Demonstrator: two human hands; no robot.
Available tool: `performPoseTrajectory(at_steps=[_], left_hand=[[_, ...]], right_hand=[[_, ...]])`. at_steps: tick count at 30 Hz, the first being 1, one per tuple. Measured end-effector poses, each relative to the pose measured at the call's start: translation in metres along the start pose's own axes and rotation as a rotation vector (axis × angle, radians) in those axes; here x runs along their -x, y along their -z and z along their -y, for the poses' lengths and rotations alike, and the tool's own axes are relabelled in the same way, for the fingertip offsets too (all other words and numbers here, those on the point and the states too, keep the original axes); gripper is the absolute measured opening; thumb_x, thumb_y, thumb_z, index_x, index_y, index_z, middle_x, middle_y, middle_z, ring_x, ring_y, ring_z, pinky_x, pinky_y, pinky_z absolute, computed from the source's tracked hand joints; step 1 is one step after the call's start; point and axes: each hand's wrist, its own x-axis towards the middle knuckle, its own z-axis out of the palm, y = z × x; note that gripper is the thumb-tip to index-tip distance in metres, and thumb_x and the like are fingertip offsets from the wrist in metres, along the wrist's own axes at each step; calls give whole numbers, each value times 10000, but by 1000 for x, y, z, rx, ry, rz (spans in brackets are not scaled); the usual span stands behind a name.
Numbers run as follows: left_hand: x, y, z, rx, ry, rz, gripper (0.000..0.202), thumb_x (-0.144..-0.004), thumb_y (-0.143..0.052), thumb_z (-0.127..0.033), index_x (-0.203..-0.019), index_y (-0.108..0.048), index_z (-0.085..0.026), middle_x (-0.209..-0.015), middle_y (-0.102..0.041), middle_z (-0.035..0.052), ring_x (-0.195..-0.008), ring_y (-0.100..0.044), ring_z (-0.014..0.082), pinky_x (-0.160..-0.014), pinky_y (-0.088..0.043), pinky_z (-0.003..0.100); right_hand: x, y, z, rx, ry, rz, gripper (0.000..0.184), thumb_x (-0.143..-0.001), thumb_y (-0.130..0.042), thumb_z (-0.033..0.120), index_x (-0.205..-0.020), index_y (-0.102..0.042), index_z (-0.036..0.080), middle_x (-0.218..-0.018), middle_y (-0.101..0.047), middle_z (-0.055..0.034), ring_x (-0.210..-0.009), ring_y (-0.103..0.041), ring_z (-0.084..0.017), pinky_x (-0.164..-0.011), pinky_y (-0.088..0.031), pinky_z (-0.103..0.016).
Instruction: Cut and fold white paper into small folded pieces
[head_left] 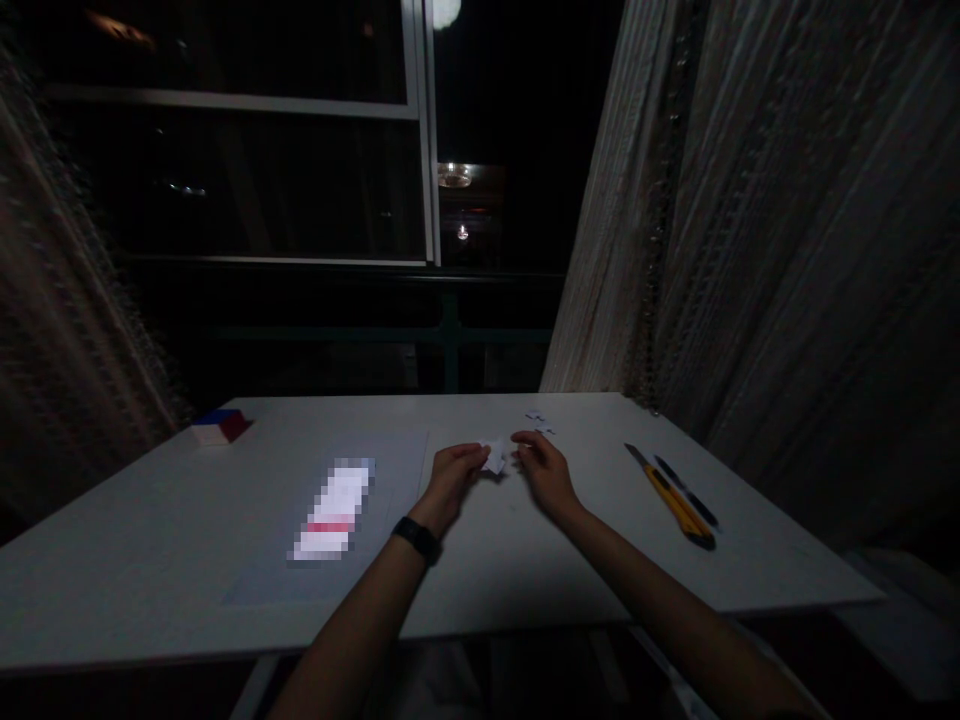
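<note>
Over the middle of the white table [600,570], my left hand [452,475] pinches a small piece of folded white paper [493,457] between thumb and fingers. A dark watch band circles that wrist. Just right of the paper is my right hand [547,470], its fingers curved and apart, with nothing visible in them. A narrow gap seems to separate its fingertips from the paper. Beyond the right hand lie a few small white paper scraps [538,421] with dark marks.
On the right lie a yellow box cutter [671,500] with its blade out and a dark pen [686,492]. A blurred-out bright phone-like rectangle [334,510] rests on a large pale sheet [259,575] at left. A coloured puzzle cube [219,427] sits at the far left. Curtains [600,250] hang behind.
</note>
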Motion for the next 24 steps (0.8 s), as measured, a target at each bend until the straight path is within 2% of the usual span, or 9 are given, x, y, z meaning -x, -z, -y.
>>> performPoseTrajectory(at_steps=[3,5,10,15,19,24], left_hand=[[0,-1,0,-14,-11,23,279,-521,-772,-268,-710,-685,-83,-677,-650,86,-593,-561,132,-512,-391,215],[0,-2,1,-11,-22,38,270,-519,-772,-253,-712,-686,-86,-693,-653,83,-619,-567,135,-554,-410,220],[2,-4,2,-69,-12,97,291,-519,-777,-248,-741,-689,-82,-715,-661,89,-641,-575,141,-594,-423,232],[6,-5,-2,-66,20,116,346,-524,-786,-246,-809,-678,-82,-746,-667,93,-658,-594,144,-617,-439,235],[11,-8,-4,-8,66,166,459,-500,-803,-196,-915,-639,-87,-787,-674,111,-688,-627,173,-675,-470,283],[12,-8,-1,-68,63,170,534,-456,-808,-120,-952,-617,-71,-659,-664,85,-629,-633,177,-668,-471,302]], right_hand=[[1,1,4,99,76,2,250,-788,-492,329,-964,-604,191,-933,-626,-56,-824,-588,-188,-766,-456,-330],[1,0,6,95,77,19,263,-790,-496,330,-993,-595,195,-925,-624,-55,-816,-583,-182,-766,-456,-327],[1,-5,4,-78,-50,55,366,-689,-624,354,-1018,-551,212,-890,-607,-40,-744,-591,-159,-656,-486,-284],[-1,-6,-1,-190,-193,17,437,-546,-737,320,-930,-573,192,-649,-540,35,-555,-549,-114,-526,-446,-239],[-2,-4,-1,-324,-282,-24,446,-518,-762,303,-905,-574,186,-610,-538,49,-522,-542,-107,-515,-438,-242],[-2,-3,3,-364,-289,-70,414,-507,-768,294,-865,-595,179,-551,-513,66,-498,-524,-96,-514,-427,-236]])
